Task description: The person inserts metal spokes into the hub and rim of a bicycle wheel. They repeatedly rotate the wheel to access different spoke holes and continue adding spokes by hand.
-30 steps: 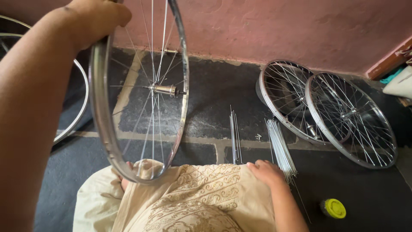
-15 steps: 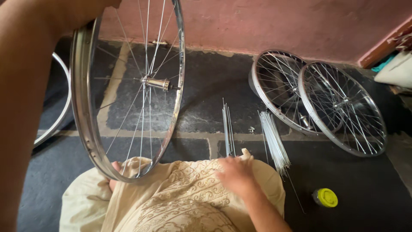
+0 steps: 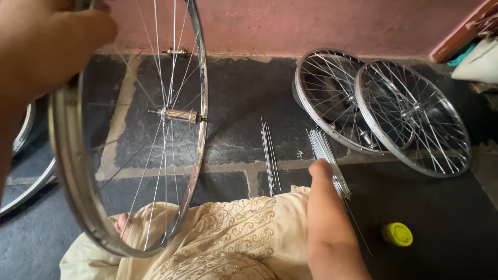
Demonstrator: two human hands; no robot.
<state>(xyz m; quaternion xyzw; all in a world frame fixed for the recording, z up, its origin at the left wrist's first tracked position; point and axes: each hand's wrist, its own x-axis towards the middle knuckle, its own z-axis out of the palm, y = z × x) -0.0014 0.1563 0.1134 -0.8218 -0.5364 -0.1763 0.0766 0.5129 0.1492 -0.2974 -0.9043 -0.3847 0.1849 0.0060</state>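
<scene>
My left hand [image 3: 46, 46] grips the top of a silver bicycle wheel [image 3: 67, 171] and holds it upright, its lower rim resting on my cream embroidered lap [image 3: 228, 233]. The wheel's hub [image 3: 176, 114] sits mid-air with only some spokes fitted. My right hand [image 3: 322, 186] reaches forward over my knee, and its tip touches the near end of a thick bundle of loose spokes [image 3: 321, 148] on the dark floor. Its fingers are hidden behind the hand. A thinner set of spokes [image 3: 268, 150] lies just to the left.
Two spoked wheels [image 3: 321, 103] [image 3: 415, 119] lie overlapping on the floor at the right, near the pink wall [image 3: 311, 26]. A yellow round cap [image 3: 397, 234] sits at the lower right. Another rim [image 3: 21, 140] shows at the left edge. A small metal piece [image 3: 300, 153] lies between the spoke sets.
My right hand left my lap and moved forward and right to the thick spoke bundle. The held wheel has shifted slightly left and closer.
</scene>
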